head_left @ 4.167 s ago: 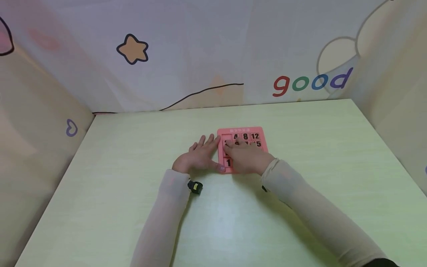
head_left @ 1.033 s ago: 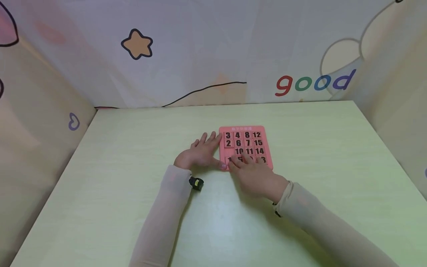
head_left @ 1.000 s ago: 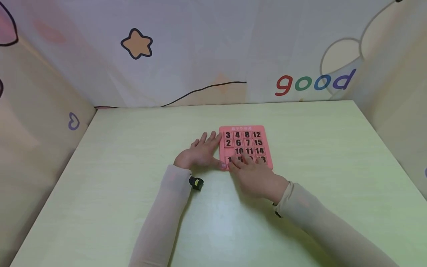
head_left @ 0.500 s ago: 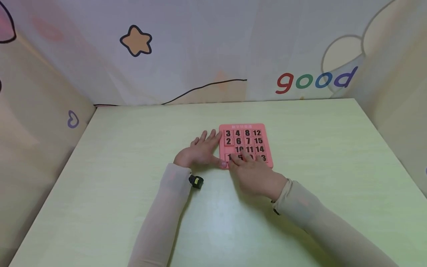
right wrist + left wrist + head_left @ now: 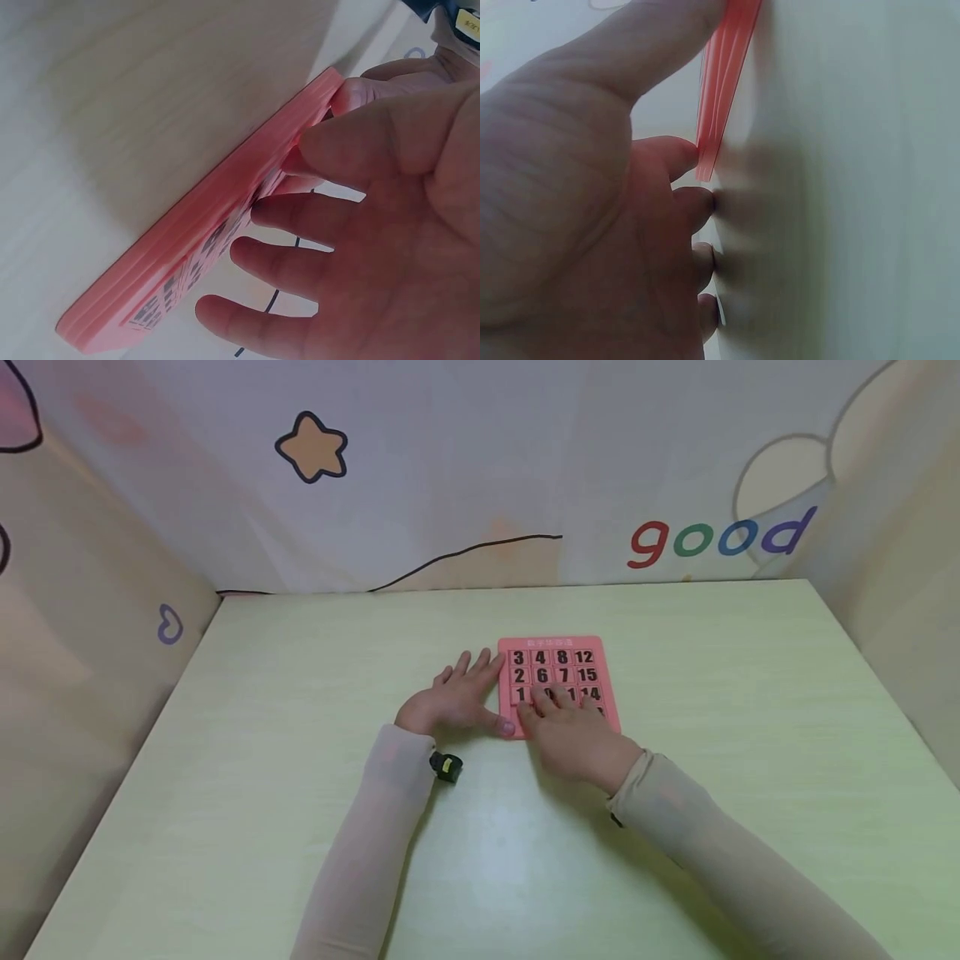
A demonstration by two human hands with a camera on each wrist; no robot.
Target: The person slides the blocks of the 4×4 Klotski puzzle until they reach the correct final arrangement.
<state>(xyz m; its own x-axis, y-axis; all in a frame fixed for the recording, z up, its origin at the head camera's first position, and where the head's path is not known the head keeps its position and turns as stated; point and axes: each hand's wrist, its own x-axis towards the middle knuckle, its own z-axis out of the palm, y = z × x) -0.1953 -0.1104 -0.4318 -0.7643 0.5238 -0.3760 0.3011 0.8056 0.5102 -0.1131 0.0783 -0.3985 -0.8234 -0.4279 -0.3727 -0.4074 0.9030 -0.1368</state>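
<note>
A pink number slide puzzle lies flat on the table with black-numbered tiles. Its top row reads 3, 4, 8, 12, and below it 2, 6, 7, 15. Tile 1 stands at the left of the third row. My left hand is spread along the puzzle's left side, thumb at the lower left corner and index finger at the upper left edge. Over the lower rows lies my right hand, fingers extended onto the tiles, fingertips right below tile 1. It hides most of the bottom row.
The pale green table spreads around the puzzle. A printed backdrop rises at its far edge and along both sides. A small black wrist device sits at the left cuff.
Tile 1 has slid up from the bottom row into the third row's left slot, the right fingers moving with it. Earlier, tiles 3 and 2 moved up the left column. The left hand keeps its place.
</note>
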